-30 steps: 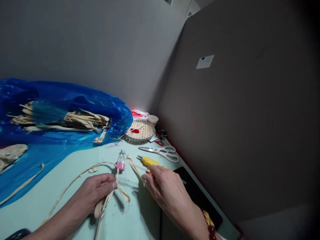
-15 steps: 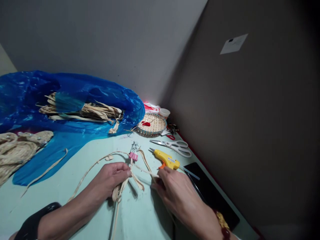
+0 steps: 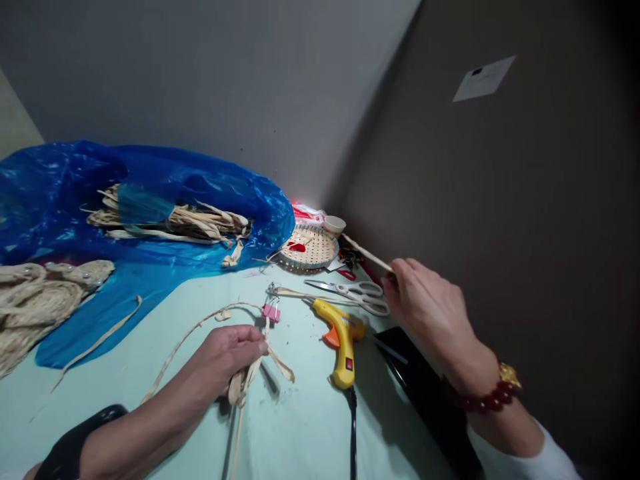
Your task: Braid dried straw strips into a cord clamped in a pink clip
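Observation:
My left hand (image 3: 227, 357) pinches several dried plant-fibre strands (image 3: 281, 363) just below a pink binder clip (image 3: 271, 313). Their loose ends fan out under the fingers, and one trails toward the near edge. My right hand (image 3: 430, 307) is raised at the right, its fingers closed on a long fibre strand (image 3: 367, 254) whose tip points up and left. Below that hand, a yellow hot glue gun (image 3: 345, 347) with an orange trigger lies on the table. White-handled scissors (image 3: 361, 291) lie behind the glue gun.
A blue plastic bag (image 3: 210, 167) with a bundle of dried fibre (image 3: 200, 223) covers the back left. Braided fibre pieces (image 3: 40, 300) lie at the left. A round woven basket (image 3: 320, 248) and a white cup (image 3: 335, 224) stand near the corner. A black flat device (image 3: 425, 400) lies right.
My right hand has lifted up and to the right, away from the clip and the glue gun, with a fibre strand in it. My left hand stays below the clip.

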The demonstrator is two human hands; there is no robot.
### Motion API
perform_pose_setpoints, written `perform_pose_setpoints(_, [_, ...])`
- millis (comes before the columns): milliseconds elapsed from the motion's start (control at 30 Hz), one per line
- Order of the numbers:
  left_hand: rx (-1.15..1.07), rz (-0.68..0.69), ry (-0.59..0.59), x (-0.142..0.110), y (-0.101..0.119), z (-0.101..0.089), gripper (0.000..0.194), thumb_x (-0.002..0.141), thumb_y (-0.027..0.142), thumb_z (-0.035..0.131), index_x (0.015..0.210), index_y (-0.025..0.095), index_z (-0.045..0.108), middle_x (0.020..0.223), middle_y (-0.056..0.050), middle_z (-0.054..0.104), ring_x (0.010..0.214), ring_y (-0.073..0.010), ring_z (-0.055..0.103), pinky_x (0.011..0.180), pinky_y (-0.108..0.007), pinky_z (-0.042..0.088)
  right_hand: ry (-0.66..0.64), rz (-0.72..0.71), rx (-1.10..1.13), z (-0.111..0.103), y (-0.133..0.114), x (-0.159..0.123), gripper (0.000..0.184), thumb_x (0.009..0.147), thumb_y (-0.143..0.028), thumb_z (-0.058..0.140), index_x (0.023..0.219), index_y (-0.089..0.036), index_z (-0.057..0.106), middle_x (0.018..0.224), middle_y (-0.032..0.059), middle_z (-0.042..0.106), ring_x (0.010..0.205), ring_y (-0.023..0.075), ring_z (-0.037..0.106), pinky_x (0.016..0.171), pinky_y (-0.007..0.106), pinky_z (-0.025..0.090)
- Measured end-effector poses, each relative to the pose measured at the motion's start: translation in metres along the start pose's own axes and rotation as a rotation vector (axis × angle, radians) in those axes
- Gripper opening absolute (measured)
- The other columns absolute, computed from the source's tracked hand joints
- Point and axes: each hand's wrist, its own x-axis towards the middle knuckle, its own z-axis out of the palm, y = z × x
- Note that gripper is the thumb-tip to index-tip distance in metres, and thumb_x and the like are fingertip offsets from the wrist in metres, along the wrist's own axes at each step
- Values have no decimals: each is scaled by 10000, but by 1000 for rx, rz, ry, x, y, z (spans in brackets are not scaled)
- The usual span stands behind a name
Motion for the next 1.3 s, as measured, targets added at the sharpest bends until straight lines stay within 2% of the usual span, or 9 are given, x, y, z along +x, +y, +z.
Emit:
perform_pose_setpoints(100, [-8,-5,2,-1,2,1,267,634,419,695,685,191,567,497,95,428,429,-66,317,429,-181,184,-101,-149,133,7,-25,-7,87,898,-251,513,925,-190,568,927,70,629,748,195,615,515,285,272])
perform_pose_setpoints(233, [-21,11,-6,0,0,1,278,656,430,688,695,184,566,539,75,462,472,-80,367,459,-184,224,-190,-248,179,17,-57,-12,129,894,-271,523,950,-177,590,912,76,637,729,204,622,512,291,284])
perform_pose_setpoints(367, [14,-4,-21,9,-9,-4,320,669,467,686,739,175,577,544,72,471,461,-73,362,453,-183,196,-204,-324,190,27,-76,1,106,875,-201,528,917,-171,621,905,85,637,704,197,622,511,285,303])
perform_pose_setpoints(600, [-21,27,-24,17,-16,-6,329,616,459,722,670,176,564,524,55,504,470,-82,385,439,-181,198,-234,-416,274,44,-97,29,175,842,-116,502,819,-160,670,870,95,680,790,196,638,631,270,391])
perform_pose_setpoints(767, [-3,64,-26,14,-12,-4,301,653,439,696,671,174,555,533,68,454,488,-83,358,472,-201,223,-258,-367,339,44,-96,41,168,751,-93,526,795,-136,683,849,125,697,767,206,638,616,265,380])
perform_pose_setpoints(933, [27,75,-55,18,-17,-8,323,683,466,670,713,166,554,560,62,472,515,-88,378,495,-204,239,-284,-321,469,49,-93,49,119,788,-212,548,805,-160,654,726,32,677,649,138,603,521,210,331])
perform_pose_setpoints(1000, [39,77,-53,20,-19,-9,341,672,481,674,705,164,549,545,68,458,505,-86,373,488,-201,226,-252,-293,503,50,-92,50,135,831,-215,507,849,-169,633,744,7,668,681,118,600,536,191,335])
perform_pose_setpoints(1100, [35,113,-57,19,-19,-10,306,710,452,647,708,165,544,576,57,483,543,-97,421,518,-203,267,-170,-212,482,48,-83,50,138,848,-186,479,860,-168,616,846,32,660,763,137,600,573,209,337])
perform_pose_setpoints(1300, [52,85,-33,17,-14,-7,312,680,451,669,667,163,549,504,74,469,482,-74,353,471,-191,208,-23,-23,319,39,-40,63,165,882,-164,441,903,-152,604,988,116,598,760,202,594,576,273,316])
